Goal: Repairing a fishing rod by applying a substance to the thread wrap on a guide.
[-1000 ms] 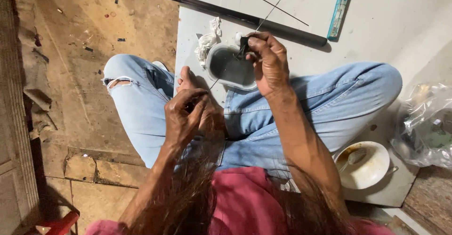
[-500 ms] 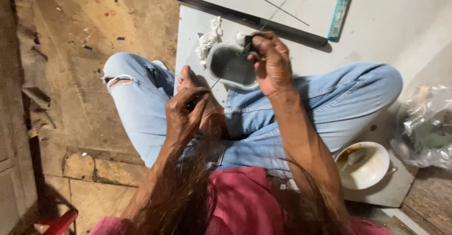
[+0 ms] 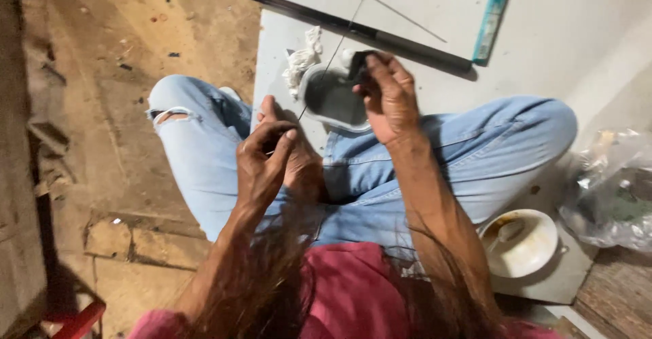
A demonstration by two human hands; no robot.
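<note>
I sit cross-legged in blue jeans on the floor. My left hand (image 3: 266, 157) pinches the near end of a thin rod (image 3: 334, 55) that runs away from me over a small grey bowl of grey liquid (image 3: 333, 98). My right hand (image 3: 385, 96) is closed on a small dark piece (image 3: 358, 64) held against the rod just above the bowl's far rim. A crumpled white rag (image 3: 303, 61) lies beside the bowl.
A long dark pole (image 3: 326, 20) lies across the white board (image 3: 543, 74), with a teal stick-like object (image 3: 490, 24) next to it. A white bowl (image 3: 519, 244) sits by my right knee; a clear plastic bag (image 3: 614, 189) is at the right edge.
Both hands keep their grips; my right hand has shifted slightly along the rod above the bowl. The view has drifted a little.
</note>
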